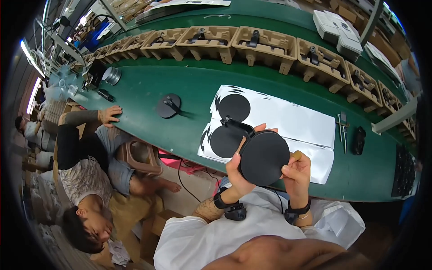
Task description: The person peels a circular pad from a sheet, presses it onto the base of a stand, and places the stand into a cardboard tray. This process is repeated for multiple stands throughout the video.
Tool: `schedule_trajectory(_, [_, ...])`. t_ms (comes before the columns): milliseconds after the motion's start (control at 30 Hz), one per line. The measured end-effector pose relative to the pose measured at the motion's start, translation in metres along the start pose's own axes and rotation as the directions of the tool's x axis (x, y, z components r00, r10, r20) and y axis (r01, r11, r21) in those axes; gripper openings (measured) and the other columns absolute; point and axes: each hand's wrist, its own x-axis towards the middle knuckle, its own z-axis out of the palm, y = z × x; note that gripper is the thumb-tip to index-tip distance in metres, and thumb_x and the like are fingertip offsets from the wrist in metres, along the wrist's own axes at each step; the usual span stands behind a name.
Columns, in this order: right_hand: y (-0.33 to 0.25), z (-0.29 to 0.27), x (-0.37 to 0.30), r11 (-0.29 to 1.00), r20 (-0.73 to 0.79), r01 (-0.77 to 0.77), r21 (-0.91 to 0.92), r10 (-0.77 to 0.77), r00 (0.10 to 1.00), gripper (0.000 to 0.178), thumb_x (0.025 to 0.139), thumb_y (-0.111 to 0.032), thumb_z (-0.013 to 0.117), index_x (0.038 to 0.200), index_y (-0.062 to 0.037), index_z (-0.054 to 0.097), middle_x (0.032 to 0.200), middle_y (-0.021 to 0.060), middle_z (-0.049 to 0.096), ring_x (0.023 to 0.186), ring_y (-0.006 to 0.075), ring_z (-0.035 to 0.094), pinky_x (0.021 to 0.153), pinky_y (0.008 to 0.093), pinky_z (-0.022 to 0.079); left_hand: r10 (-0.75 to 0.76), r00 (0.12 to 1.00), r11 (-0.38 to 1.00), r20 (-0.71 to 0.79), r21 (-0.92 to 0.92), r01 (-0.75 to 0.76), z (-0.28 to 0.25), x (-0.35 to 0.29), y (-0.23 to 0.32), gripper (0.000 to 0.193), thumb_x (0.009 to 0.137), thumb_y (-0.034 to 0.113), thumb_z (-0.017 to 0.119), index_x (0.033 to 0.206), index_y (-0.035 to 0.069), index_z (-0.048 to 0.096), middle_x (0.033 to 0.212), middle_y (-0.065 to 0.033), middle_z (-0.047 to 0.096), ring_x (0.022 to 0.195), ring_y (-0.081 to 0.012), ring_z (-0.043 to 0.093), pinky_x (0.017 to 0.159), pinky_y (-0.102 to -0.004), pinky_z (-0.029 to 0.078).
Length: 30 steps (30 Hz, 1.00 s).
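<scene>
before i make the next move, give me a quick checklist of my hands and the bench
1. Left hand on the black disc: ok, gripping its left side.
2. Right hand grip: cannot tell; it is at the disc's right edge.
3. Black arm fixed firmly: cannot tell, the disc hides its base.
4. White sheets on the green bench: ok, lying there.
5. Other black stand clear of your hands: ok, apart, leftward.
6. Co-worker's hand clear: ok, far left.

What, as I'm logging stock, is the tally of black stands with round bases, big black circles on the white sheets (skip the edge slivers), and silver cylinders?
Black stands: 2
Black circles: 2
Silver cylinder: 1
Total: 5
</scene>
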Motion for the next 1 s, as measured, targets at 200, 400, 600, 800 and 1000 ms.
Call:
schedule_trajectory(200, [0.000,-0.006,0.010,0.998,-0.021,0.009,-0.060,-0.011,1.000,0.014,0.075,0.009,0.062,0.077,-0.0009,0.053,0.070,0.0054,0.057,0.057,0.0122,0.058,0.056,0.0232,0.051,0.028,0.996,0.997,0.081,0.065,-0.033,-0.006,0.011,-0.002,0.086,0.071,0.041,0.056,0.142,0.003,0.026,0.136,-0.0223,0.041,0.123,-0.0397,0.047,0.100,-0.0487,0.042])
schedule_trajectory(400, [-0.011,-0.015,0.029,0.988,-0.054,-0.005,-0.157,-0.004,0.999,0.016,0.075,0.007,0.065,0.076,-0.0015,0.052,0.066,0.0027,0.054,0.054,0.0104,0.056,0.052,0.0213,0.050,0.102,0.988,0.993,0.115,0.054,-0.108,-0.008,0.028,-0.016,0.086,0.070,0.038,0.060,0.140,-0.003,0.030,0.135,-0.0216,0.043,0.124,-0.0337,0.048,0.101,-0.0426,0.042])
schedule_trajectory(600, [-0.027,-0.044,0.062,0.793,-0.071,0.027,-0.609,-0.089,0.993,0.017,0.074,0.001,0.070,0.075,-0.0034,0.053,0.064,0.0025,0.056,0.052,0.0093,0.055,0.051,0.0215,0.047,0.346,0.882,0.812,0.320,0.370,-0.452,-0.011,0.056,-0.039,0.075,0.080,0.044,0.049,0.134,-0.007,0.036,0.136,-0.0212,0.043,0.123,-0.0286,0.045,0.104,-0.0397,0.034])
schedule_trajectory(800, [-0.043,-0.054,0.108,0.519,0.088,0.248,-0.818,-0.313,0.946,0.020,0.067,0.005,0.073,0.076,0.0002,0.055,0.068,0.0036,0.057,0.058,0.0096,0.049,0.060,0.0214,0.041,0.424,0.874,0.856,0.235,0.212,-0.472,0.000,0.088,-0.046,0.076,0.077,0.040,0.051,0.139,-0.003,0.033,0.138,-0.0152,0.041,0.126,-0.0242,0.042,0.106,-0.0336,0.029])
schedule_trajectory(1000, [-0.044,-0.061,0.127,0.072,0.631,0.817,-0.571,-0.598,0.494,0.050,0.072,-0.032,0.080,0.104,0.0032,0.063,0.104,0.0210,0.065,0.101,0.0375,0.063,0.084,0.0425,0.051,0.387,0.919,0.902,0.074,0.177,-0.394,0.006,0.118,-0.046,0.073,0.093,0.029,0.044,0.148,0.006,0.003,0.149,-0.0119,0.020,0.137,-0.0208,0.022,0.112,-0.0330,0.018])
